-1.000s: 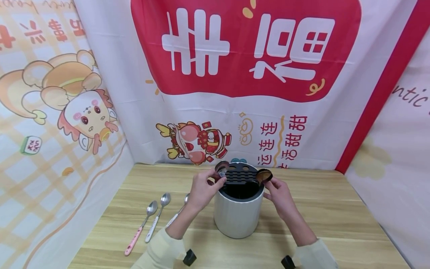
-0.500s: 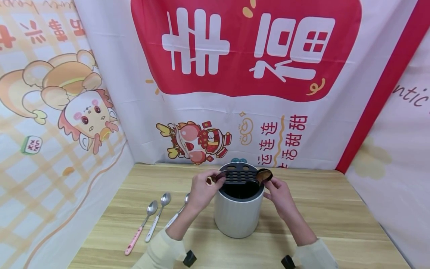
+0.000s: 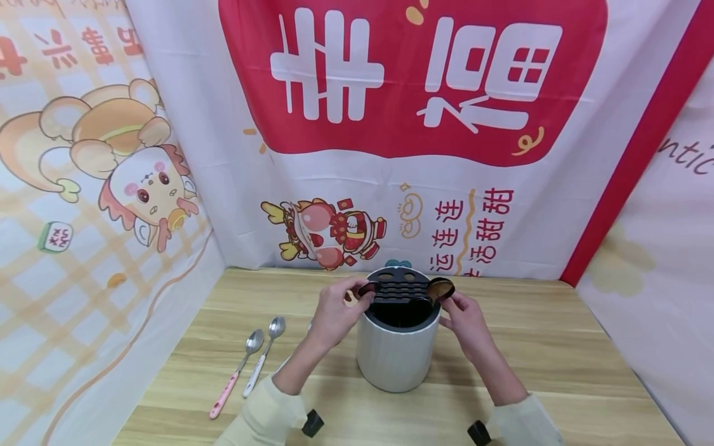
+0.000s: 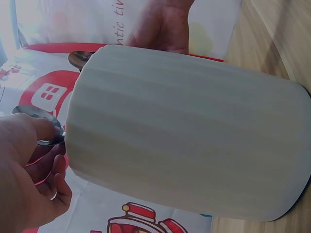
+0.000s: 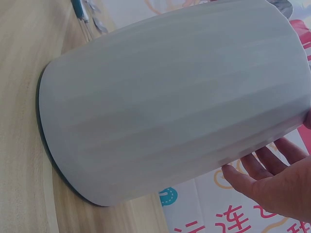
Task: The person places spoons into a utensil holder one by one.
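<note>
A light grey ribbed cylindrical utensil holder (image 3: pixel 395 365) stands upright on the table, its black slotted top (image 3: pixel 403 290) facing up. At the rim's left side, my left hand (image 3: pixel 337 313) pinches the bowl of a metal spoon (image 4: pixel 36 116); the spoon's handle is hidden. Over the rim's right side tilts another spoon (image 3: pixel 442 288), its bowl looking brownish and its handle mostly out of sight. Beside that bowl, my right hand (image 3: pixel 468 322) touches the holder's outer wall with spread fingers (image 5: pixel 262 170). Whether its thumb also touches the spoon is unclear.
Left of the holder lie a spoon with a pink handle (image 3: pixel 227 390) and one with a white handle (image 3: pixel 255 375). A further spoon is mostly covered by the left forearm. Printed cloth hangs behind the wooden table (image 3: pixel 524 347) and along both sides.
My left hand's spoon has sunk lower at the rim and its bowl has turned, showing less of its face. The right hand and its nearby spoon stay put; the head view shifted slightly.
</note>
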Tool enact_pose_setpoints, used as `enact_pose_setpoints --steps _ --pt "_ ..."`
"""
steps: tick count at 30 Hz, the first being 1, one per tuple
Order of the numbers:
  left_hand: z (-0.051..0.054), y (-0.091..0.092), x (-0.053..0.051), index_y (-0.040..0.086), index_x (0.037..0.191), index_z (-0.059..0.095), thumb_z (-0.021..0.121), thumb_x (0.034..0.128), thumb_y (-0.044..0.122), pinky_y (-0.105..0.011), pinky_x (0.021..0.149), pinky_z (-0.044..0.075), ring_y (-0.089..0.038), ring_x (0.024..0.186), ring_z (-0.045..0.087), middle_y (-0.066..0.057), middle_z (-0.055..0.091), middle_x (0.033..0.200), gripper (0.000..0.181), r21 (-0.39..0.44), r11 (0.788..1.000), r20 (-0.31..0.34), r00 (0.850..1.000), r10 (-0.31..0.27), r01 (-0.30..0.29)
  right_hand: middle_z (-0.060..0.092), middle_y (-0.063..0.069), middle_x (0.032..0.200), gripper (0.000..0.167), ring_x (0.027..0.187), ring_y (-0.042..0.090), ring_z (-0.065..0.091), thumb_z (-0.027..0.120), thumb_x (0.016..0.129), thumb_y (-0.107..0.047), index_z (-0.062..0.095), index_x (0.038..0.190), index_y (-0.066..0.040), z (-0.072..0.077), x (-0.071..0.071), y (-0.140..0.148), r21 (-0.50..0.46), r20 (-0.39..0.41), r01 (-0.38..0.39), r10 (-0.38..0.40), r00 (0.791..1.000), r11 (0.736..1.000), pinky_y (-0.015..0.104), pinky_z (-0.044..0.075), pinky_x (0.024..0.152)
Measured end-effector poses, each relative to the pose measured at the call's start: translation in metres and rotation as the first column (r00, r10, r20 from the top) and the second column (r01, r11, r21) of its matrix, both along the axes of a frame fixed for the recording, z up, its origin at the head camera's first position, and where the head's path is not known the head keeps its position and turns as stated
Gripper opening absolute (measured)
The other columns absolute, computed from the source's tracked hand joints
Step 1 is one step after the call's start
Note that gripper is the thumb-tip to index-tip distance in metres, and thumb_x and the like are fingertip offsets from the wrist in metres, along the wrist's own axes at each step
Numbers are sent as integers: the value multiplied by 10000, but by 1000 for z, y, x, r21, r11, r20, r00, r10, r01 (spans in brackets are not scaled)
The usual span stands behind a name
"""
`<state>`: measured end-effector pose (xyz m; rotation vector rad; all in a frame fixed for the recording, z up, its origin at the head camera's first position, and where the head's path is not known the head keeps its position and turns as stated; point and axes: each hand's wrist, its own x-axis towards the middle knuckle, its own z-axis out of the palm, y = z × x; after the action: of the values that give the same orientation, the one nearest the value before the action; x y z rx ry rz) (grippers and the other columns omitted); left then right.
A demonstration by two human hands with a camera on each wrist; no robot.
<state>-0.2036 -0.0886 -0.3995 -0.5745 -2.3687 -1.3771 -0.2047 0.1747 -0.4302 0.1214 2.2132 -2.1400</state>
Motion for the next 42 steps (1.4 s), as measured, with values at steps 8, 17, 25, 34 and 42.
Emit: enact_pose_setpoints --steps 8,17,25,34,42 --pt "2 -12 5 188 1108 714 730 909 170 -251 740 554 -112 888 615 57 718 999 201 -13 1000 9 1000 2 -2 466 192 1487 435 1378 272 439 406 1078 -215 493 1435 18 0 -2 2 1 4 -7 7 1000 1000 509 467 1091" --pt "-1 -38 15 120 1133 684 721 898 121 -314 814 604 -125 912 659 -42 730 1001 237 -29 1000 -17 1000 -6 6 482 195 1462 396 1376 290 438 413 1073 -194 542 1376 26 0 -1 1 -12 -11 9 -9 1000 1000 515 472 1087" --pt "-16 -59 23 142 1113 687 682 925 123 -358 845 614 -110 916 651 23 705 1001 189 -118 989 100 990 100 -88 459 194 1489 415 1385 296 433 411 1076 -209 519 1402 24 0 -1 1 -8 -9 -1 1 1000 1000 497 479 1085" --pt "-61 -86 24 60 1013 710 690 876 28 -355 819 615 -141 878 674 -42 722 949 142 -241 965 119 984 133 -101 462 199 1488 424 1382 292 428 408 1077 -203 502 1419 30 -1 -1 0 -9 -1 4 -4 1000 1000 502 475 1087" --pt "-103 -100 23 33 1024 711 738 824 45 -339 750 611 -181 856 677 -76 717 960 202 -444 889 160 967 198 -109 492 194 1450 386 1340 279 469 405 1075 -192 555 1358 24 -2 -1 0 -3 -7 21 -21 1000 1000 477 507 1066"
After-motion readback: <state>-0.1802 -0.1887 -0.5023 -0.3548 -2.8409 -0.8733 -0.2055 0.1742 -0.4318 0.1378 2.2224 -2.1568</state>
